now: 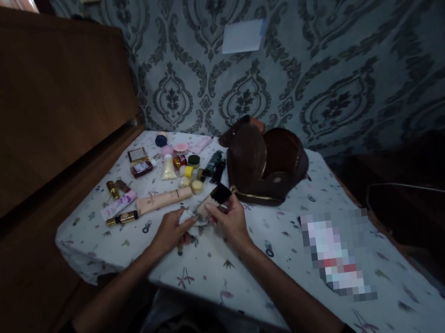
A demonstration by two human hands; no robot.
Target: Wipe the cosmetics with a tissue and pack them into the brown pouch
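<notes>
My right hand grips a beige bottle with a black cap, tilted over the table. My left hand touches the bottle's lower end with its fingertips, pinching a small pale thing there that I cannot make out. Both hands hover just above the white patterned tablecloth. A brown leather bag stands open right behind my right hand.
Several cosmetics lie at the table's far left: a long peach tube, a pink tube, a gold-capped vial, a red jar, a dark green bottle. A blurred packet lies at right. A wooden cabinet borders the left.
</notes>
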